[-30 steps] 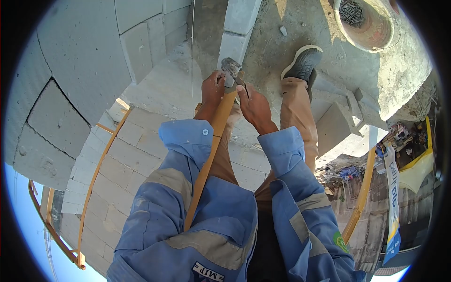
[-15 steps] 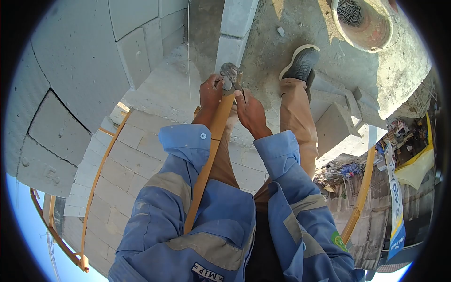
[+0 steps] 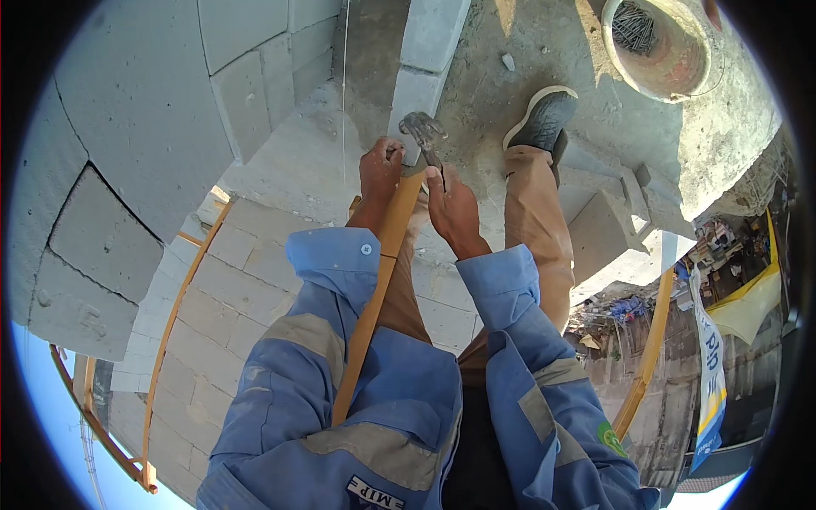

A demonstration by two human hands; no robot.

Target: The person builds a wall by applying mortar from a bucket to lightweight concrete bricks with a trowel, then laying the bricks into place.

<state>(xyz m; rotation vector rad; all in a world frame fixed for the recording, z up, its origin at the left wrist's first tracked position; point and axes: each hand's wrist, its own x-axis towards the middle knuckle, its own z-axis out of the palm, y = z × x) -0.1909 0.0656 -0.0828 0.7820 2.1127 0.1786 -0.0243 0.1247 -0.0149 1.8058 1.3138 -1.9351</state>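
My right hand point(image 3: 456, 208) is wrapped round the handle of a hammer point(image 3: 422, 134), whose grey, dusty head stands out above the fingers. To its left, my left hand point(image 3: 382, 176) is closed, with fingertips pinched together at the upper end of a long wooden board point(image 3: 382, 272). What the fingertips hold is too small to make out. The board runs from my hands down towards my chest. Behind the hammer head rises a narrow column of light blocks point(image 3: 416, 89).
A grey block wall point(image 3: 127, 136) fills the left side. A bucket of nails point(image 3: 657, 51) stands at the upper right. Loose blocks point(image 3: 599, 229) lie right of my leg and shoe point(image 3: 544, 119). A thin string point(image 3: 344, 102) hangs left of the column.
The hammer head has moved slightly up and right, away from my left hand and the board's end. My left hand has stayed nearly in place.
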